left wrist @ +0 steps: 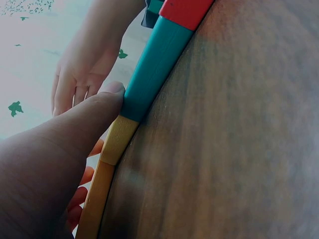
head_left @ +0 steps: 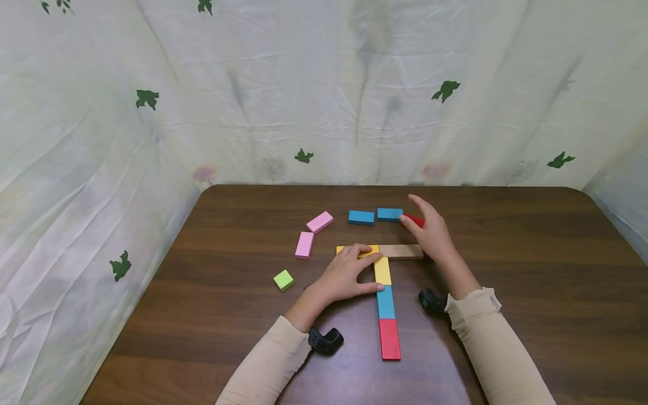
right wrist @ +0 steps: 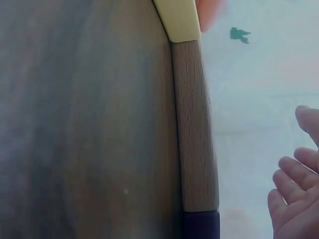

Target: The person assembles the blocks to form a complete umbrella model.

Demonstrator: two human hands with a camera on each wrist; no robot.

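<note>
Flat blocks form a T in the head view. Its bar has a yellow block (head_left: 341,250) and a plain wooden block (head_left: 402,251); its stem has yellow (head_left: 382,271), blue (head_left: 386,304) and red (head_left: 390,339) blocks. My left hand (head_left: 345,274) spreads over the bar's yellow block, fingers at its far side, thumb tip against the blue stem block's left edge. Beyond the bar, my right hand (head_left: 434,235) has its fingers extended, partly covering a red block (head_left: 415,220). A dark block (right wrist: 202,226) at the wooden block's end shows in the right wrist view.
Two blue blocks, left (head_left: 361,217) and right (head_left: 388,214), lie beyond the bar. Two pink blocks, upper (head_left: 320,222) and lower (head_left: 304,245), are further left, with a small green block (head_left: 284,280) nearer. A patterned cloth (head_left: 324,101) hangs behind the brown table (head_left: 228,292).
</note>
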